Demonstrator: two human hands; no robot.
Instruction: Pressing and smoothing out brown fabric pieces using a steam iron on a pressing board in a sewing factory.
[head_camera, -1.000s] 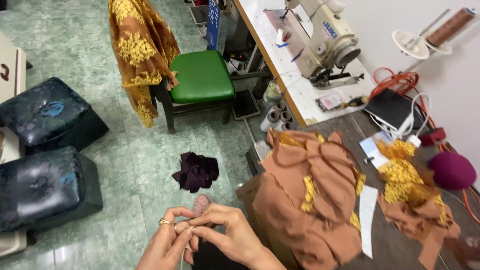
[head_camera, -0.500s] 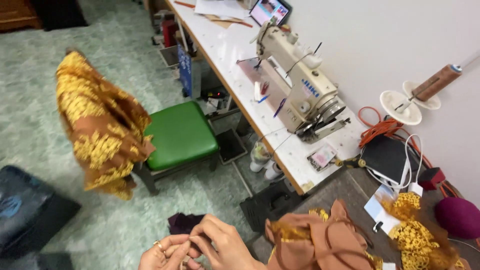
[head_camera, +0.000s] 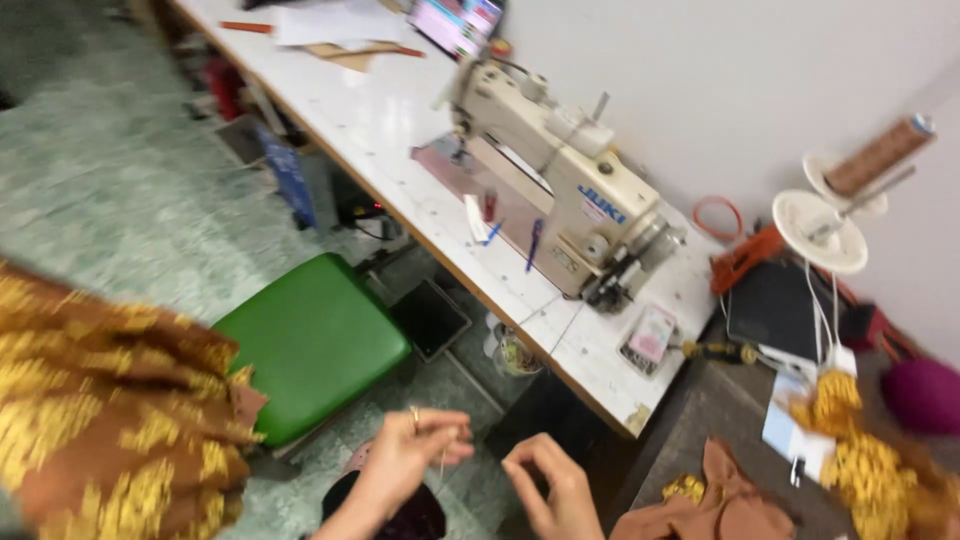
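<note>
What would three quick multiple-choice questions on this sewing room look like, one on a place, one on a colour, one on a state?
1. Where does the sewing machine stand?
A. on the white table
B. on the floor
C. on the stool

2. What colour is the stool seat?
A. red
B. green
C. blue

3. How are the left hand and right hand?
A. flat on the table
B. apart, fingers pinched
C. clasped together

Answers: 1 A, the machine sits on the tabletop; 2 B, the cushion is plainly green; 3 B, a gap shows between the hands.

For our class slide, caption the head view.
Two hands, left hand and right hand, pinch thin thread near a green padded stool.
</note>
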